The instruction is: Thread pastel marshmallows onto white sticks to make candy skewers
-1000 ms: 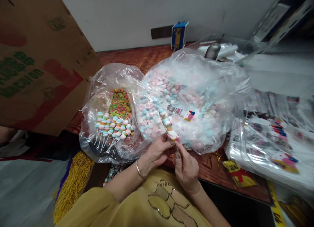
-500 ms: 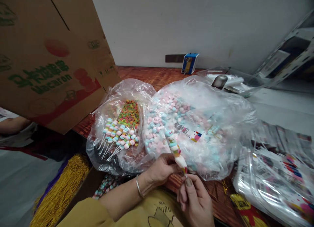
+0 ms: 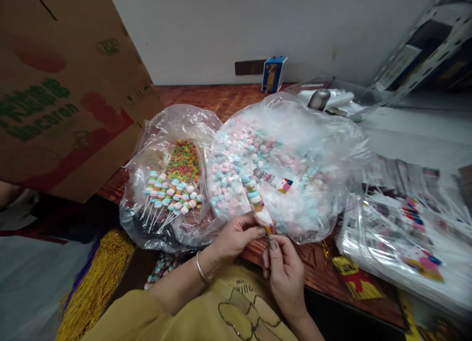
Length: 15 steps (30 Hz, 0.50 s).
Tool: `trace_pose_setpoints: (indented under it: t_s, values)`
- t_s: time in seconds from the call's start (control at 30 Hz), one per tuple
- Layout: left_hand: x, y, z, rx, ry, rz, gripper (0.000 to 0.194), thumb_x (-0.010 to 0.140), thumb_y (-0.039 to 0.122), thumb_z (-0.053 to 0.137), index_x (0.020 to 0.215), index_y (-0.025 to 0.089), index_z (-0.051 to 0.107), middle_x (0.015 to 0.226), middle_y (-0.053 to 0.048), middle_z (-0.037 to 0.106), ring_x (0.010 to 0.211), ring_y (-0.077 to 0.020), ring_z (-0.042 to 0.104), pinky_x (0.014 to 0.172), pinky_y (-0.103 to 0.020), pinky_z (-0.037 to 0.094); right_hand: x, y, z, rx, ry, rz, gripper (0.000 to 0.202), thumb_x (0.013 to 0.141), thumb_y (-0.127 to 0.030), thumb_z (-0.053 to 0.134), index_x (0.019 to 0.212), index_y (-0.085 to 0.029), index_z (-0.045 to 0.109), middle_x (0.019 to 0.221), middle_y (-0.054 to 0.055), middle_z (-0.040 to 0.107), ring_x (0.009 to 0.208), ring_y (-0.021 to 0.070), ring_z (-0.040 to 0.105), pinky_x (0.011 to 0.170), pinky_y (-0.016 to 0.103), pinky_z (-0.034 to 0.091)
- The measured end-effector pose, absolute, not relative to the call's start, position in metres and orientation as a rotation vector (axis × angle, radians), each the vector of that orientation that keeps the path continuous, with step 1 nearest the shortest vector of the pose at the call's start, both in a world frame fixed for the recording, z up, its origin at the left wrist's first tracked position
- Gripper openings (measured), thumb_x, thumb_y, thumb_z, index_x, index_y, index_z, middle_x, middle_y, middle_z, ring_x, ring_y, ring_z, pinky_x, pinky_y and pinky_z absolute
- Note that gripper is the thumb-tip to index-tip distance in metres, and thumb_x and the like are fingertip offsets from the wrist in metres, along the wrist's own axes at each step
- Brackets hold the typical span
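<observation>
Between my hands is a wrapped marshmallow skewer [image 3: 254,193], in a clear printed bag and tilted up to the left. My left hand [image 3: 238,236], with a silver bangle at the wrist, is closed around the bag's lower part. The thumb and forefinger of my right hand [image 3: 282,264] pinch the gathered bottom end. Whether a tie is in that pinch, I cannot make out. Beyond my hands lies a large clear bag of pink and blue marshmallows [image 3: 226,176], with a flat printed wrapper [image 3: 271,178] on top. Several unwrapped marshmallow skewers [image 3: 173,196] rest at the left.
Colourful ring-shaped pieces [image 3: 184,159] lie in a second plastic bag. A big cardboard box [image 3: 70,105] stands at the left. Stacked printed bags [image 3: 398,237] and a yellow twist-tie packet [image 3: 356,277] are at the right. A blue device [image 3: 273,74] stands by the wall.
The view has shifted, so most things sit slightly higher and further left. My hands stay together on the wrapped skewer, the left still around it and the right still pinching its end.
</observation>
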<state>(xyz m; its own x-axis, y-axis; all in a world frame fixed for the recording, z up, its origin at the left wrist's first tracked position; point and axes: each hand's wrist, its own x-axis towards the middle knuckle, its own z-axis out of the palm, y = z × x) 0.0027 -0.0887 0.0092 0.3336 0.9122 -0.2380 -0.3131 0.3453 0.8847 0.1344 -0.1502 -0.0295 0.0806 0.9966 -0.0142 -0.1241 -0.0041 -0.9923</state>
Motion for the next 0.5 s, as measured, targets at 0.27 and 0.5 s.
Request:
trace_pose_setpoints:
  t_s: [0.27, 0.5]
  values:
    - [0.017, -0.098, 0.004, 0.776, 0.921, 0.870, 0.044, 0.073, 0.053, 0.080, 0.093, 0.015, 0.071, 0.061, -0.001, 0.066, 0.044, -0.0116, 0.057, 0.048, -0.024, 0.045, 0.131, -0.150, -0.029, -1.173, -0.967, 1.305, 0.031, 0.100, -0.049, 0.052, 0.084, -0.022, 0.052, 0.053, -0.009, 0.042, 0.041, 0.0058, 0.036, 0.039, 0.016, 0.030]
    - [0.015, -0.094, 0.000, 0.636, 0.810, 0.814, 0.045, 0.073, 0.053, 0.080, 0.094, 0.016, 0.066, 0.060, 0.001, 0.063, 0.040, -0.0132, 0.058, 0.041, -0.023, 0.047, 0.127, -0.146, -0.018, -1.137, -0.868, 1.374, 0.034, 0.099, -0.054, 0.052, 0.087, -0.022, 0.053, 0.053, -0.010, 0.040, 0.040, 0.0059, 0.035, 0.038, 0.016, 0.032]
